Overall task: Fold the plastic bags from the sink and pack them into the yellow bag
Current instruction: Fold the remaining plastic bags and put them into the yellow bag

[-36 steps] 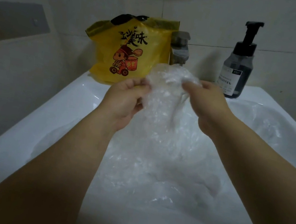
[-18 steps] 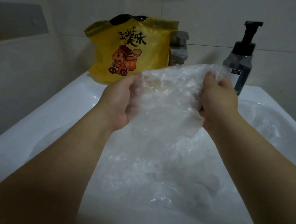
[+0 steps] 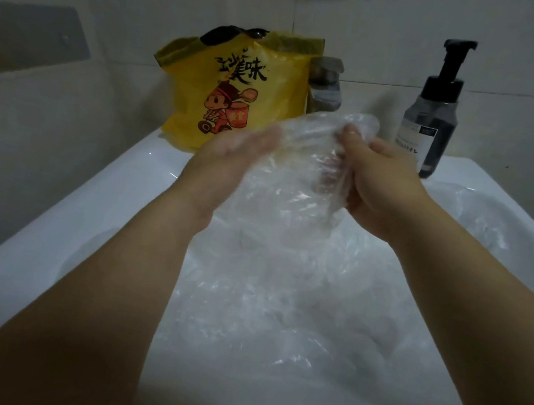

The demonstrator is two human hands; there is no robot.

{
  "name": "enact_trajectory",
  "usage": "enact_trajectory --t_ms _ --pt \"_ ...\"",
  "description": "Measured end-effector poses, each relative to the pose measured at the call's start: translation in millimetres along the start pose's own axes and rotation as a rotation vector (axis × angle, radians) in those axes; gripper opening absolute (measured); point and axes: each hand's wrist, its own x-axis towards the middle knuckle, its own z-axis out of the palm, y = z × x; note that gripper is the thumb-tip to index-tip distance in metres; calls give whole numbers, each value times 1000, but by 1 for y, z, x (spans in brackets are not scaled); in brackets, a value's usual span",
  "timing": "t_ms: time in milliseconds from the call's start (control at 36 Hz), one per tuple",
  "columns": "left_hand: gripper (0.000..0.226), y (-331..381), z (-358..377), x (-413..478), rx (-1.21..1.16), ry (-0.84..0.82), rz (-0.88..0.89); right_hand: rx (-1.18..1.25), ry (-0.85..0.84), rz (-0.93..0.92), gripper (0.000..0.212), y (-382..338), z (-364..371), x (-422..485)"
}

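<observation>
Over a white sink (image 3: 45, 238), the right hand (image 3: 382, 185) grips a clear plastic bag (image 3: 295, 186) with curled fingers. The left hand (image 3: 230, 158), fingers straight, presses flat against it.

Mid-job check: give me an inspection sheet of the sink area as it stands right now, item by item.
Surface: white sink, basin heaped with loose clear bags.
Job's things: held bag raised between both hands; yellow bag upright at the back rim, left of the faucet.
Clutter: pump bottle at back right.
Grippers: left hand looks flat against the held bag, blurred; right hand grips it.
Cables: nothing seen.
Surroundings: tiled wall behind.
</observation>
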Motion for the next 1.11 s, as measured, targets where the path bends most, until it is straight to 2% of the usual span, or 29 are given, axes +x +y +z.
enact_trajectory --t_ms 56,83,194,222,306,361,417,472,528,611,667,750,806,889,917,972,1056,1111 --pt "89 -5 4 -2 224 -37 48 22 -106 27 28 0 1 -3" --pt "86 -7 6 -2 288 -37 63 18 -153 33 27 1 2 -3" --pt "14 -8 11 -5 195 -38 110 7 -269 74 38 1 3 -5" --pt "6 -6 11 -6 165 -8 114 -5 -283 87 46 0 4 -6" --pt "10 -8 9 -1 -4 77 77 -107 -244 68 88 0 4 -4" --pt "7 -7 7 3 -122 106 50 -173 -228 56 95 2 2 -1" --pt "15 -7 5 7 -207 118 33 -264 -246 127 91 6 0 0" --pt "23 -7 4 8 -263 124 29 -343 -305 214 70 10 0 -3" --pt "28 -8 3 9 -312 124 18 -363 -296 200 38 12 2 -3" --pt "27 -8 0 11 -361 140 13 -238 -191 145 20 9 2 -1" --pt "27 -8 -3 12 -385 141 12 -120 -130 126 30 7 0 2" --pt "27 -10 -2 12 -415 105 6 -66 -49 66 69 9 -1 4" --pt "26 -8 -2 12 -447 82 -1 -71 12 4 60 7 0 4" --pt "27 -5 -1 10 -515 41 -19 -7 18 -3 21 2 0 4" --pt "27 -4 -1 10 -539 26 -29 -18 -10 1 18 2 0 2" --pt "26 -4 0 10 -543 -15 -42 -121 -91 -11 28 5 1 1" --pt "22 -5 4 7 -473 -66 -37 -332 -253 -86 60 11 3 -3" --pt "21 -6 6 5 -426 -85 -35 -542 -300 -175 65 14 5 -6"
